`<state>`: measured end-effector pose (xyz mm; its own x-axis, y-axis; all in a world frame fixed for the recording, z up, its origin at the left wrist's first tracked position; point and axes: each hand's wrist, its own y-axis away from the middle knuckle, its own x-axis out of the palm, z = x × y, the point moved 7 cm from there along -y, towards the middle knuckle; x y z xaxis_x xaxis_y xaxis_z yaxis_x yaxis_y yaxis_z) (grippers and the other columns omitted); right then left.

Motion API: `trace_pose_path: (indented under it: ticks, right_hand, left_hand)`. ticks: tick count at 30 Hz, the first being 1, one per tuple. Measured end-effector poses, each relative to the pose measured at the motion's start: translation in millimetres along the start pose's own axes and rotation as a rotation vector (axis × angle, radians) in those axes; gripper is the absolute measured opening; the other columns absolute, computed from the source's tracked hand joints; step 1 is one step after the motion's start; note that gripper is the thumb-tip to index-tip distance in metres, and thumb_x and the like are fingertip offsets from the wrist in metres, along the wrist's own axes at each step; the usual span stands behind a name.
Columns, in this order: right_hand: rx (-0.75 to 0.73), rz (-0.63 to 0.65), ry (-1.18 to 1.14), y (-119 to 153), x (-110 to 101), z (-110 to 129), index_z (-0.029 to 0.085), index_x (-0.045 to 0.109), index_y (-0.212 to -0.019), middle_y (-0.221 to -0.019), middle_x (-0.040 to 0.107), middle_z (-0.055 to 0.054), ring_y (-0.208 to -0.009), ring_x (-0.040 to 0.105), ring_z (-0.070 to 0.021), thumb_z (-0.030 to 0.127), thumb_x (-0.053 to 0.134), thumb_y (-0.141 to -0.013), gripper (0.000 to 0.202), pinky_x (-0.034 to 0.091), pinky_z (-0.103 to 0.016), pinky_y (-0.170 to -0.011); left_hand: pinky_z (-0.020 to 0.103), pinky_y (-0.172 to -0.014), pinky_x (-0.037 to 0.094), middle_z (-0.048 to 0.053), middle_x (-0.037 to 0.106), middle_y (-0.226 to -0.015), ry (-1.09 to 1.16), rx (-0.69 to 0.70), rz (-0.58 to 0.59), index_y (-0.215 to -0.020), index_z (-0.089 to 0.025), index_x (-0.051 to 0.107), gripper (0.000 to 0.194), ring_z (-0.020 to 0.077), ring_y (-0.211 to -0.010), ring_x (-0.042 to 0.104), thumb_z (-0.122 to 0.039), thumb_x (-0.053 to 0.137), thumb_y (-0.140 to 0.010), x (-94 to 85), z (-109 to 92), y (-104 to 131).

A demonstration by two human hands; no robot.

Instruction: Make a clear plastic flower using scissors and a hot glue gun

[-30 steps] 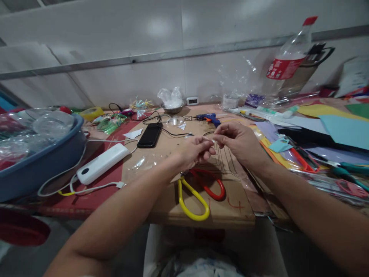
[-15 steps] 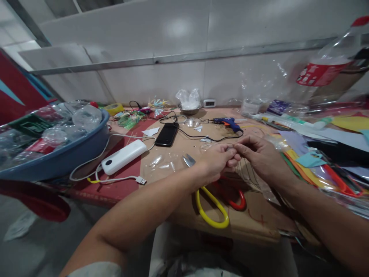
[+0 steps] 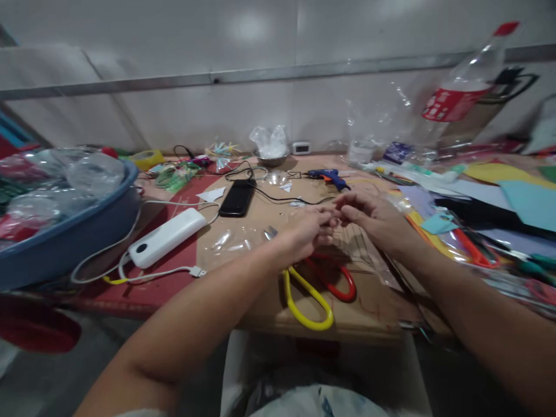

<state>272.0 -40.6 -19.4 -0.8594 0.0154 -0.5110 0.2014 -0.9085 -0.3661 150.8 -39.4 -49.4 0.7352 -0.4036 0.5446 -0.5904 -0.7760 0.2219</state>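
Observation:
My left hand [image 3: 309, 230] and my right hand [image 3: 371, 220] meet at their fingertips over the cardboard. The left fingers are curled in a pinch; whatever lies between them is too small to make out. My right hand's thumb and fingers are bent together at the same spot, and anything held there is hidden. Below my left hand lie scissors with a yellow handle loop [image 3: 313, 324] and a red one [image 3: 347, 292]; their blade tips show left of the wrist. Clear plastic pieces [image 3: 230, 240] rest left of the blades.
A black phone [image 3: 237, 198], a white power bank [image 3: 168, 236] with a cable and a blue glue gun [image 3: 329, 176] lie around. A blue basin [image 3: 108, 214] of bottles stands left. Right are coloured sheets [image 3: 527, 202] and a red-capped bottle [image 3: 463, 95].
The view has turned slightly right, so things appear further left. Both hands remain together at the fingertips, with the right fingers a little more spread.

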Motion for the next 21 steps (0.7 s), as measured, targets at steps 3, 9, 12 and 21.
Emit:
trace_pose_path:
  ticks: [3, 9, 12, 21]
  right_hand:
    - [-0.008, -0.061, 0.141, 5, -22, 1, 0.019, 0.067, -0.094, -0.089, 0.067, -0.004, -0.077, 0.061, -0.0172, 0.037, 0.066, -0.085, 0.021, 0.048, -0.032, -0.071]
    - [0.152, 0.296, 0.463, 38, -22, -10, 0.018, 0.072, -0.097, -0.092, 0.073, -0.004, -0.082, 0.065, -0.0180, 0.024, 0.066, -0.084, 0.016, 0.047, -0.030, -0.076]
    - [0.177, 0.374, 0.545, 45, -14, -11, 0.017, 0.072, -0.096, -0.095, 0.074, -0.005, -0.085, 0.065, -0.0186, 0.020, 0.066, -0.084, 0.014, 0.046, -0.029, -0.076]
    - [0.283, 0.590, 0.725, 38, 13, -17, 0.017, 0.069, -0.085, -0.087, 0.071, -0.006, -0.079, 0.061, -0.0177, 0.010, 0.063, -0.083, 0.009, 0.040, -0.026, -0.068]
  left_hand:
    - [0.013, -0.041, 0.020, -0.004, 0.044, -0.060, 0.026, 0.009, -0.058, -0.081, -0.010, 0.055, 0.020, 0.0000, -0.040, 0.025, 0.001, 0.042, -0.090, -8.0, -9, -2]
    - [0.014, -0.041, 0.024, 0.003, 0.055, -0.069, 0.083, 0.059, -0.134, -0.081, -0.009, 0.055, 0.021, 0.0005, -0.043, 0.031, -0.004, 0.042, -0.097, -11.8, -12, -3]
    - [0.014, -0.042, 0.029, 0.002, 0.053, -0.069, 0.142, 0.141, -0.174, -0.082, -0.009, 0.057, 0.021, 0.0016, -0.046, 0.034, -0.001, 0.043, -0.095, -15.7, -16, -4]
    - [0.014, -0.051, 0.043, 0.005, 0.058, -0.073, 0.174, 0.073, -0.133, -0.088, -0.008, 0.059, 0.032, 0.0055, -0.054, 0.050, 0.013, 0.041, -0.072, -13.4, -12, -6]
